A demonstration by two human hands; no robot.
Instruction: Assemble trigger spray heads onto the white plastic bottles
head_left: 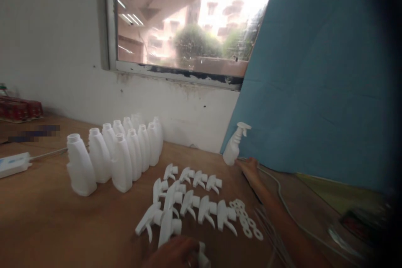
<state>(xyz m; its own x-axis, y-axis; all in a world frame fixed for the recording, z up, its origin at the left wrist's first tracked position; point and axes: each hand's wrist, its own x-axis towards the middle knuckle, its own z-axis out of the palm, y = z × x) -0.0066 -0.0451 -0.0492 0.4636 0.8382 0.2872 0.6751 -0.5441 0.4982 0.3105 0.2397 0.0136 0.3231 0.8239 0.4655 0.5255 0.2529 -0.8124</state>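
The trigger spray bottle (232, 149) is beside the blue sheet (314, 71), the right hand (250, 168) at its foot; whether those fingers clamp or merely touch, I can't tell. A low, gentle touch should steady it best (it looks top-heavy). The left hand (179, 252), blurred, bends over a sprayer head (203, 256), its grip unclear.

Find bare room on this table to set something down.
A broad bare patch of table lies at front left, nearer you than the bottles and left of the spray heads. A smaller one lies between the bottles, wall, spray bottle and back spray heads. It's crowded from the spray heads by your left hand across to the washers.
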